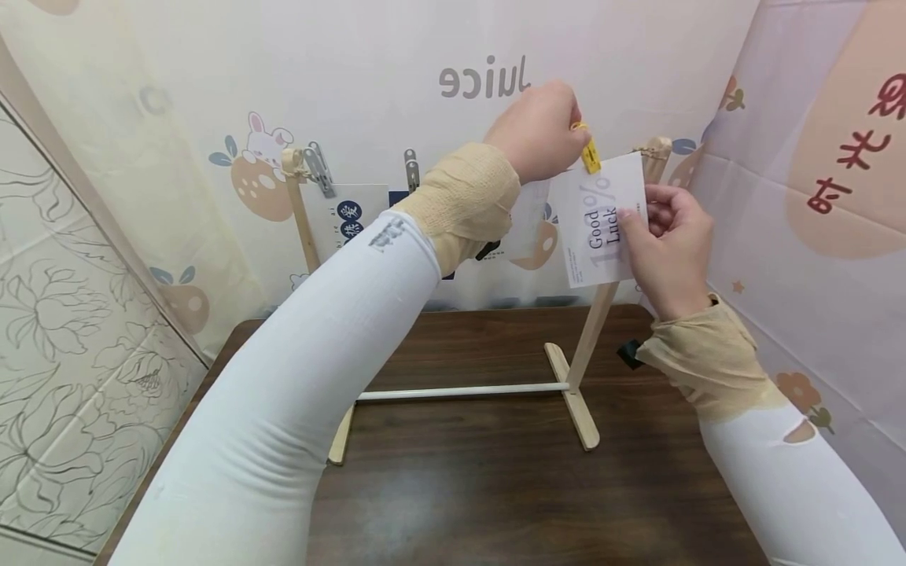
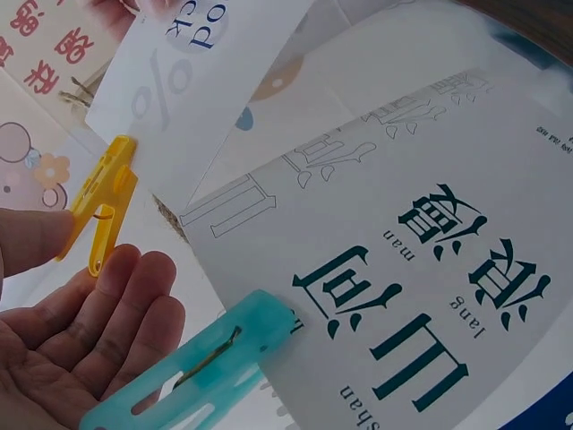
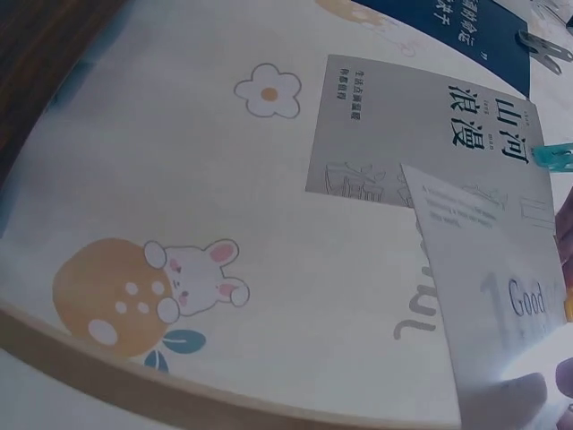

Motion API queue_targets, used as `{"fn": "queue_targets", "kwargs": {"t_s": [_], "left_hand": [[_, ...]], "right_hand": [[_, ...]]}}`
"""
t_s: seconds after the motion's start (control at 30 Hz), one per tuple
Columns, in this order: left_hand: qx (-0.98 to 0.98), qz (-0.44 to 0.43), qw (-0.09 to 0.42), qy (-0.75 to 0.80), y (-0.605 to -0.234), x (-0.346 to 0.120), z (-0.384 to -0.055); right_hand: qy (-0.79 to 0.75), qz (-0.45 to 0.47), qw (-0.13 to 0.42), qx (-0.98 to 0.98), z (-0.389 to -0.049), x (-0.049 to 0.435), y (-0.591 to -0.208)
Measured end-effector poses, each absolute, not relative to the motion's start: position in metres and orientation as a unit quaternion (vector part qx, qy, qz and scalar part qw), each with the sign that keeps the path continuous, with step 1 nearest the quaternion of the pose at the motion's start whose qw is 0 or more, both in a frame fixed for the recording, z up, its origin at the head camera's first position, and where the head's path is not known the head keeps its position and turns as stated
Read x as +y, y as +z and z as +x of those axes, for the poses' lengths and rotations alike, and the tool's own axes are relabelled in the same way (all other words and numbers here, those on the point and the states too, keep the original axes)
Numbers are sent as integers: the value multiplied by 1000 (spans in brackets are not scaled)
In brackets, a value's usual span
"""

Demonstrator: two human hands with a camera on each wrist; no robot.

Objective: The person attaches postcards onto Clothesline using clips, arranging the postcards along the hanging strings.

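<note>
My left hand [image 1: 541, 134] pinches a yellow clothespin [image 1: 591, 153] between thumb and fingers. The clothespin's tip is at the top edge of a white card [image 1: 576, 228] printed "Good Luck". At the card's right side, my right hand [image 1: 672, 248] holds it with the thumb in front and the fingers behind. In the left wrist view, the yellow clothespin [image 2: 103, 197] meets the card's edge beside a twine line [image 2: 168, 215]. Below my left fingers a teal clothespin [image 2: 206, 354] grips a grey card [image 2: 394, 296] with dark green characters.
A wooden stand with an upright [image 1: 593, 334] and a white lower bar [image 1: 460, 391] is on the brown table [image 1: 460, 487]. Grey clothespins [image 1: 320, 169] hold cards along the line, including a dark blue card [image 3: 466, 31]. A printed curtain [image 1: 396, 55] hangs behind.
</note>
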State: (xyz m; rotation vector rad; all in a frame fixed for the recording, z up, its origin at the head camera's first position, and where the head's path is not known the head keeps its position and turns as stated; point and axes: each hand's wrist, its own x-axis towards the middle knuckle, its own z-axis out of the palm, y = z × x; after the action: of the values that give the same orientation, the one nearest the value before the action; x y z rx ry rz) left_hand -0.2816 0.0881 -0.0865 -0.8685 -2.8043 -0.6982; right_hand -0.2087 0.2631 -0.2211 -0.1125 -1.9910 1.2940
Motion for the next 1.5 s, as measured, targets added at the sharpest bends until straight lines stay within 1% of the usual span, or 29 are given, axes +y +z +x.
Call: {"fn": "queue_targets", "kwargs": {"t_s": [0.3, 0.67, 0.87, 1.0, 1.23, 1.5], "left_hand": [[-927, -293, 56, -227, -87, 86, -284], [-926, -303, 76, -212, -87, 86, -284], [-931, -289, 64, -211, -86, 84, -281], [-932, -288, 62, -211, -85, 82, -279], [-928, -293, 74, -220, -84, 74, -276], [-911, -317, 116, -237, -85, 60, -264]], "right_hand": [[457, -67, 386, -799, -200, 276, -220], [426, -91, 366, -822, -196, 283, -225], [414, -108, 343, -836, -193, 287, -228], [419, -126, 338, -833, -191, 289, -229], [419, -118, 365, -823, -186, 288, -232], [418, -98, 394, -812, -179, 287, -236]]}}
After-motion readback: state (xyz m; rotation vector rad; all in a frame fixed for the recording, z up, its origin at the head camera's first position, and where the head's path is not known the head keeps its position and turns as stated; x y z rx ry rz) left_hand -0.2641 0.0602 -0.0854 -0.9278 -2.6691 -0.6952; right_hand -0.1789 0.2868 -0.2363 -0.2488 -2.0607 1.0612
